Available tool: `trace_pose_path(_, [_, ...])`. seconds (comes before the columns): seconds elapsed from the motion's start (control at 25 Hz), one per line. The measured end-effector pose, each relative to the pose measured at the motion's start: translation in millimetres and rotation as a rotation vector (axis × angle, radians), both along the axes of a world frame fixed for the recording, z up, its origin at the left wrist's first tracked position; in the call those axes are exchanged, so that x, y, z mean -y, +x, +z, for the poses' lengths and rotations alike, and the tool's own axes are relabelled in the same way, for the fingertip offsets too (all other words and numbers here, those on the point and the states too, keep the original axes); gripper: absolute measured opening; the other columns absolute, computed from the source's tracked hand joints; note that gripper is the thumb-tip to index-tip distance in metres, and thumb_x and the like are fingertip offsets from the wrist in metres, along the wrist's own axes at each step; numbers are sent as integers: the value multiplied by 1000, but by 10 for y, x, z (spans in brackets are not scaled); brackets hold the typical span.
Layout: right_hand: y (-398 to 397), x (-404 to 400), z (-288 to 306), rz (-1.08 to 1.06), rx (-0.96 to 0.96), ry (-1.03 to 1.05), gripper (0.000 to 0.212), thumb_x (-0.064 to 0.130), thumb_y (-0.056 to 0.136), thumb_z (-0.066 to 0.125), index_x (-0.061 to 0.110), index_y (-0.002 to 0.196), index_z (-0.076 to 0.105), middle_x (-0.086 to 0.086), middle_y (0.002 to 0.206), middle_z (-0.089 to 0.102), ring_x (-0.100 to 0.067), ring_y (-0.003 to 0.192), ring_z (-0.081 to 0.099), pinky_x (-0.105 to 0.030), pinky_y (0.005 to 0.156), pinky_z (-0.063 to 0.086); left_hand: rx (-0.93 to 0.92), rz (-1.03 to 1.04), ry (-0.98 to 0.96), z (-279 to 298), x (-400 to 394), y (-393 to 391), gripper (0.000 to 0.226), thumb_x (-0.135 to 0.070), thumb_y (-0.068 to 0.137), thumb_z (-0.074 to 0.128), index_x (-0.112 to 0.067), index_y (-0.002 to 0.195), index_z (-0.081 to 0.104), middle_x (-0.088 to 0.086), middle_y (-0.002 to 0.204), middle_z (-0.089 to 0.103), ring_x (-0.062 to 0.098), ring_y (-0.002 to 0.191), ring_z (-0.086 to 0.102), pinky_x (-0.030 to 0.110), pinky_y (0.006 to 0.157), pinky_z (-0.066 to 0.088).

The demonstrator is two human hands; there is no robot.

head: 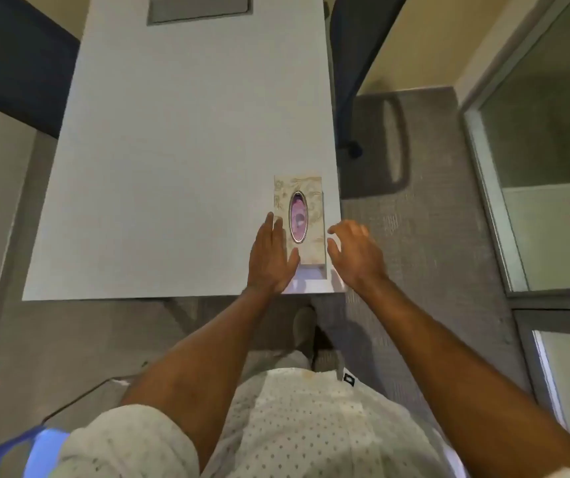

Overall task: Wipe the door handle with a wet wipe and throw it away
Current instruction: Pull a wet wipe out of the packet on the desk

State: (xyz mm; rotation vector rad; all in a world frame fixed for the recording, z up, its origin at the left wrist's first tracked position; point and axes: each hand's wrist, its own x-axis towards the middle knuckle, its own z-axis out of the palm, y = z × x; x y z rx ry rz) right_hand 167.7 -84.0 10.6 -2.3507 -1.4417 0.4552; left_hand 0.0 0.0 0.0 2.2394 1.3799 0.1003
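A beige patterned wipe box [311, 205] with an oval opening on top stands at the near right corner of the white table [173, 167]. A bit of wipe shows inside the oval. My left hand [271, 257] lies flat against the box's left side, fingers straight, thumb touching the near corner. Just right of the box, my right hand [354, 251] hovers with curled, spread fingers and holds nothing. No door handle is visible.
A dark blue chair [356, 63] stands beyond the table's right edge. A glass partition with a metal frame [490, 188] runs along the right. Grey carpet [432, 236] covers the floor. A blue object [18, 450] sits at the lower left.
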Motion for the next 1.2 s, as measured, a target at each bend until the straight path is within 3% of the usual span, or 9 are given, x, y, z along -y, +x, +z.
trace_pose_path(0.12, [-17,-309,-99,-6,-2,-16,24,30,103,59,17,118,72,-4,128,64,-24,112,60,-39,82,58,55,12,-52,-98,-236,123,86,-57,99,60,-20,164,18,3,173,19,25,156,27,30,120,16])
trace_pose_path(0.2, [-40,-491,-139,3,24,-42,23,29,102,59,15,113,74,-7,119,65,-25,106,60,-40,77,59,38,-29,-70,-206,-365,174,90,-59,97,63,-20,164,16,5,172,19,26,157,25,34,123,19])
trace_pose_path(0.36, [-51,-790,-255,51,83,-92,27,37,103,58,19,114,74,-6,113,67,-21,97,62,-35,74,59,16,-71,-105,-420,-580,154,92,-71,96,42,-20,166,8,5,175,7,25,161,12,34,125,8])
trace_pose_path(0.52, [-91,-991,-254,110,92,-121,28,37,101,61,19,115,77,-10,113,69,-25,97,63,-38,76,55,70,-95,-126,-477,-634,132,94,-75,96,37,-22,166,3,3,175,3,23,162,8,29,125,2])
trace_pose_path(0.76, [-149,-1176,-259,134,288,-286,23,39,99,63,28,110,80,-5,116,67,-23,103,59,-40,83,48,112,-115,-175,-609,-672,72,99,-82,95,33,-22,167,0,1,175,0,21,162,6,52,130,21])
trace_pose_path(1.04, [-184,-1293,-312,251,438,-449,23,44,91,70,34,111,77,1,122,59,-22,112,52,-40,90,39,103,-119,-200,-668,-672,49,107,-88,91,27,-19,166,-5,4,175,-8,22,162,0,57,129,21])
trace_pose_path(1.2, [-218,-1366,-310,283,500,-517,35,47,81,77,32,112,74,0,125,56,-23,115,49,-40,93,38,108,-120,-209,-701,-677,48,108,-89,90,28,-19,166,-5,4,175,-8,20,162,-2,57,129,20])
